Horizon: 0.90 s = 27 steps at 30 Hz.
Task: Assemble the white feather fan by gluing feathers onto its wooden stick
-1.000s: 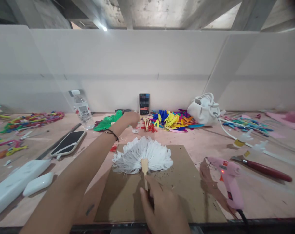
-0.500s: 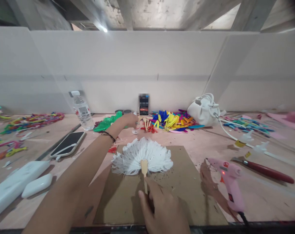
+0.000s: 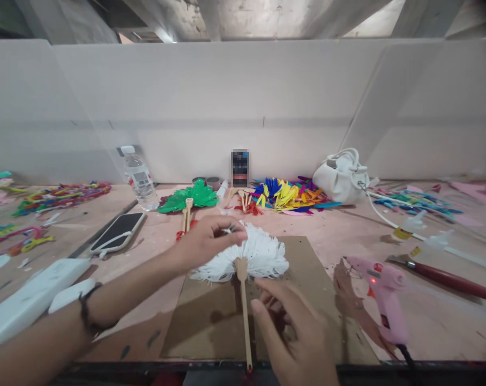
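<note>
A white feather fan (image 3: 264,252) lies on a brown cardboard sheet (image 3: 210,332), its slim wooden handle (image 3: 245,316) pointing toward me. My left hand (image 3: 216,236) hovers over the fan's left half with thumb and fingers pinched together. Whatever is in that pinch is too small to make out. Just right of the handle, my right hand (image 3: 294,327) is open, its curved fingers apart and off the wood. Part of the feathers is hidden behind my left hand.
A pink glue gun (image 3: 381,295) with a lit light and a red-handled knife (image 3: 443,276) lie on the right. Behind are coloured feathers (image 3: 286,193), a green leafy fan (image 3: 192,197), a water bottle (image 3: 139,179) and a white bag (image 3: 341,179). A phone (image 3: 118,230) lies left.
My left hand has come back from the far side of the table to above the fan. My right hand has let go of the handle and shifted right.
</note>
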Motion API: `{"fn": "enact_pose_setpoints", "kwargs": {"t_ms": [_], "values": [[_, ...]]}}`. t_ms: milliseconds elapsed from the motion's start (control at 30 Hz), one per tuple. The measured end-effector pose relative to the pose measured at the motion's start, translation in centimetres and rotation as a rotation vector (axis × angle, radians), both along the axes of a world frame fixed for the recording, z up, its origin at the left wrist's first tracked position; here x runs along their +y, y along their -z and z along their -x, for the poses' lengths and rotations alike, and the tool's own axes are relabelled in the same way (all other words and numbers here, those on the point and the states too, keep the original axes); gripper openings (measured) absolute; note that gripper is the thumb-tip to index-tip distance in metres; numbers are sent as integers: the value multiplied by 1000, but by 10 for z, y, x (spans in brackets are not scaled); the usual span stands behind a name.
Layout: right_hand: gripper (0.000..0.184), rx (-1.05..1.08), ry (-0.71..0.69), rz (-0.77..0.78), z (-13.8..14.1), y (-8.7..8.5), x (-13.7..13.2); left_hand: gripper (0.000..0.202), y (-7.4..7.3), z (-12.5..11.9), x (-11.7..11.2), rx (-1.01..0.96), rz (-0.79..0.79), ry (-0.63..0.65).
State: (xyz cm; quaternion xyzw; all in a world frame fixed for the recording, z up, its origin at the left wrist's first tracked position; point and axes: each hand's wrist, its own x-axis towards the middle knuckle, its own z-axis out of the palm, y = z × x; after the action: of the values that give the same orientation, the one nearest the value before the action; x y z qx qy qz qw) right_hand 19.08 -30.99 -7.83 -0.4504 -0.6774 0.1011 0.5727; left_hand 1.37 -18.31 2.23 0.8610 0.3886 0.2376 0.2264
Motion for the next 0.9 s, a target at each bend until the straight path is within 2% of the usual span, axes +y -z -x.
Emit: {"fn": "enact_pose_setpoints", "kwargs": {"t_ms": [100, 167, 233, 400, 533, 667, 900], "values": [[21, 51, 57, -163, -2, -13, 1, 34, 13, -6, -42, -288, 386, -6], [21, 49, 71, -211, -1, -16, 2, 36, 20, -10, -57, -396, 534, -15], [21, 60, 62, -223, 0, -16, 2, 39, 27, -12, -64, -463, 610, -24], [23, 3, 107, -240, 0, -8, 2, 44, 44, -15, -69, -550, 698, -40], [23, -60, 108, -257, 2, -5, 4, 43, 51, -15, -74, -633, 735, -12], [20, -77, 152, -280, 3, -5, 5, 38, 53, -13, -74, -633, 717, -17], [23, -20, 97, -200, 2, -6, 2, 30, 50, -11, -70, -579, 653, -32]]}}
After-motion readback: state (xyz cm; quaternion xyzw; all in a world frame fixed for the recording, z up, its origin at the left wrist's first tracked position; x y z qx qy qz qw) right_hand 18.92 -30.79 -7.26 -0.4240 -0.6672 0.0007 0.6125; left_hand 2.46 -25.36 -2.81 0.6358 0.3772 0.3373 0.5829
